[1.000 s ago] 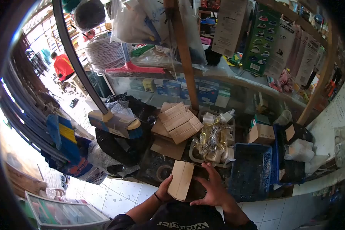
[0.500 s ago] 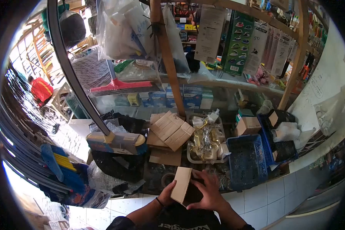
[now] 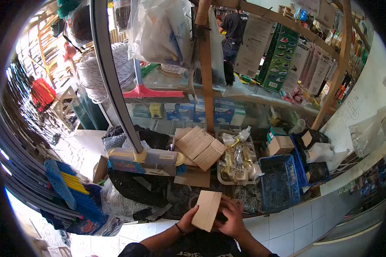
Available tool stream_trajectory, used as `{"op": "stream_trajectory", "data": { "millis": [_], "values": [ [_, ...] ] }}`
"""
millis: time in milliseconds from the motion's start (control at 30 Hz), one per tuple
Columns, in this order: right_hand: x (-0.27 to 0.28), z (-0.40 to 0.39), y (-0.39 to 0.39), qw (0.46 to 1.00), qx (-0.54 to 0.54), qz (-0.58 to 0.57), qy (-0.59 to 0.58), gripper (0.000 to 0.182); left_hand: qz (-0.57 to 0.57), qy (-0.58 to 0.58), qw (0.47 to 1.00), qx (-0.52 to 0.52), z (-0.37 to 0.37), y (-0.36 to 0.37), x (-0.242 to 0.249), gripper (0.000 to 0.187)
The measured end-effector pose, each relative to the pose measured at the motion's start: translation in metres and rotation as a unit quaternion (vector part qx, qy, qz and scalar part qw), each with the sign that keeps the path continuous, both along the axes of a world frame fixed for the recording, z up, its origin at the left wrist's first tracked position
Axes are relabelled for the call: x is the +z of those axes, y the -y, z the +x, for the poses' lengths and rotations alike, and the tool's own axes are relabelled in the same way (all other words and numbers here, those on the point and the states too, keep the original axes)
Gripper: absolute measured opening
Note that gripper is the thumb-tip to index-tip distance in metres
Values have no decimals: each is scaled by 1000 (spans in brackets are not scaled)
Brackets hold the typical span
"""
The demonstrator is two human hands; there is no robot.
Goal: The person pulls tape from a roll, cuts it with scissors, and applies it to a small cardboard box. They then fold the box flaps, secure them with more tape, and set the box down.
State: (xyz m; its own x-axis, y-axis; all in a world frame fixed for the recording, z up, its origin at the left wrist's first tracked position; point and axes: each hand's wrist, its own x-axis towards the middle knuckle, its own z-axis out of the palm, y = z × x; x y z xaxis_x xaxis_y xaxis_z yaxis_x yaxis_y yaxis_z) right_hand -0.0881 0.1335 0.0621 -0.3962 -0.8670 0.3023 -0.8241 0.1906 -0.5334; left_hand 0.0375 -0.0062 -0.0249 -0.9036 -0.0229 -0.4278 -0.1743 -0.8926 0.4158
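A small plain cardboard box (image 3: pixel 206 210) is held tilted in front of my body. My left hand (image 3: pixel 186 219) grips its left side, the thumb along the edge. My right hand (image 3: pixel 232 219) is closed around the box's right side, fingers bent; part of the thumb and the box's far side are hidden. Just beyond, a white tray (image 3: pixel 221 176) holds clear plastic bags with gold-coloured and metallic pieces. Left of the tray lies a stack of flat cardboard boxes (image 3: pixel 201 145).
A blue plastic basket (image 3: pixel 266 188) stands right of the tray, beside a blue crate (image 3: pixel 302 176) with wrapped goods. A broom head (image 3: pixel 158 162) and a slanting pole (image 3: pixel 111 81) are at left. Behind the glass counter, a person in dark clothes (image 3: pixel 233 32) stands.
The view has shifted left, so the shelves appear further right. My right hand has drawn in closer to the box, its fingers less spread. A person has come into view behind the counter.
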Motion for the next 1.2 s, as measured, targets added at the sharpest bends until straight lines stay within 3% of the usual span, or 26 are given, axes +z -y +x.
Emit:
{"op": "stream_trajectory", "data": {
  "millis": [133, 233, 333, 467, 567, 600, 700, 833, 933, 1067, 1200],
  "values": [
    [-8, 6, 8, 988, -10, -130, 83, 34, -20, 33, 999, 32, -2, -8, 4, 58],
    [1, 10, 11, 980, -12, -171, 101, 35, -20, 30, 999, -1, -3, -6, 2, 52],
    [-6, 12, 9, 981, -33, -168, 95, 40, -23, 23, 999, -11, -4, -7, -1, 55],
    [-14, 4, 4, 956, -12, -233, 180, 49, -34, -8, 999, 2, -8, -14, -8, 60],
    [-21, -6, -2, 953, -10, -214, 216, 52, -26, 2, 999, 43, -12, -24, -18, 61],
    [-31, -13, -7, 964, -18, -207, 166, 51, 17, -4, 998, 53, -14, -26, -16, 62],
    [-38, -30, -13, 962, -34, -184, 200, 46, -89, 26, 991, 97, -22, -40, 5, 69],
    [-36, -52, -29, 958, -38, -139, 250, 41, -86, 19, 989, 120, -34, -57, 9, 65],
    [-53, -70, -38, 977, -34, -97, 186, 36, -153, 27, 973, 168, -49, -68, -3, 61],
    [-64, -90, -54, 921, -50, -27, 385, 28, -305, 33, 932, 195, -66, -81, -10, 56],
    [-67, -115, -62, 867, 24, -3, 498, 47, -469, 80, 852, 220, -85, -103, 4, 65]
  ]
}}
